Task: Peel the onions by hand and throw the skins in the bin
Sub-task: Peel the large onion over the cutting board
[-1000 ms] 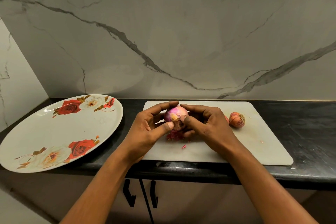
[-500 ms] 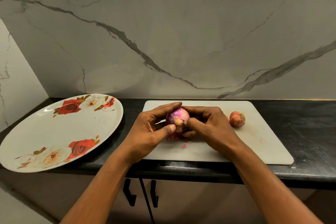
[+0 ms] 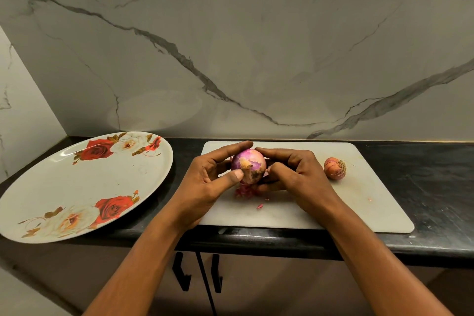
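A partly peeled purple onion point(image 3: 250, 163) with patches of tan skin is held just above the white cutting board point(image 3: 364, 210). My left hand point(image 3: 205, 187) grips it from the left, thumb pressed on its front near the root. My right hand point(image 3: 295, 174) curls round it from the right, fingers at its lower side. A small heap of red skin pieces point(image 3: 243, 191) lies on the board beneath the onion. A second, smaller onion point(image 3: 334, 168) with its skin on sits on the board to the right. No bin is in view.
A large oval plate point(image 3: 51, 187) with rose prints lies on the black counter point(image 3: 436, 169) at the left, overhanging the front edge. A marble wall rises behind. Cabinet doors with black handles point(image 3: 182, 272) are below the counter. Tiny skin flecks point(image 3: 260, 206) dot the board.
Both hands have turned the onion slightly and lifted it a little; more of its purple surface and tan patch faces me now. The small onion and plate have not moved.
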Available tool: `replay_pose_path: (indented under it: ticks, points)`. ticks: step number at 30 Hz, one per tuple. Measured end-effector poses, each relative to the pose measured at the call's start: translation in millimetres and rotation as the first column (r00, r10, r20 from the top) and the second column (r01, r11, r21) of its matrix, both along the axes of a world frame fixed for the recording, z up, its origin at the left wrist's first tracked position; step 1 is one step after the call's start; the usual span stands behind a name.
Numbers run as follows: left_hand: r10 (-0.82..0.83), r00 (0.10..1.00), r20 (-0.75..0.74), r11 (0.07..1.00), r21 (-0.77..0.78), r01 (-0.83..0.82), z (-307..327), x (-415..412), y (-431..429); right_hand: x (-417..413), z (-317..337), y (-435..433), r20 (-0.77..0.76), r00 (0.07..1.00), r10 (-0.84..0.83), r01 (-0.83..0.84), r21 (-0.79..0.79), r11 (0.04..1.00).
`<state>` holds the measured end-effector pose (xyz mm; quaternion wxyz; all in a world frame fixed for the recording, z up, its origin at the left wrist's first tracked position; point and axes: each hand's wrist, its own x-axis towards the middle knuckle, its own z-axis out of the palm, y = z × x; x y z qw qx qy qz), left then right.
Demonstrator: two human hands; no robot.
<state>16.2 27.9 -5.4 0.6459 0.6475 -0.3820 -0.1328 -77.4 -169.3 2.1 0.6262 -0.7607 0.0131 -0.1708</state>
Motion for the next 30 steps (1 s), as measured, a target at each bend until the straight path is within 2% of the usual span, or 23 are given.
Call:
replay_pose_path:
  ticks: [7,13,17,22,30]
  points:
    - [0.084,0.996,0.010,0.996,0.039,-0.084,-0.6,-2.2,-4.5,1.6,-0.3,0.9,-0.014,0.999,-0.049,0.050,0.075,0.996]
    - [0.093,0.993,-0.075,0.992,-0.081,-0.099,0.7,-3.8,-4.7,1.8,1.9,-1.0,0.035,0.995,-0.098,0.094,0.100,0.991]
    - [0.111,0.990,-0.086,0.989,-0.091,-0.118,0.5,-3.9,-6.7,0.6,1.7,0.3,0.011,0.998,-0.062,0.061,0.086,0.994]
    - [0.032,0.998,-0.057,0.998,-0.060,-0.035,-2.0,-1.2,-3.7,2.6,1.1,1.5,-0.040,0.999,0.003,0.000,0.086,0.996]
    - [0.066,0.997,0.031,0.998,-0.011,-0.066,-1.0,-3.8,-4.6,2.5,1.1,-0.9,-0.036,0.994,0.099,-0.098,0.045,0.994]
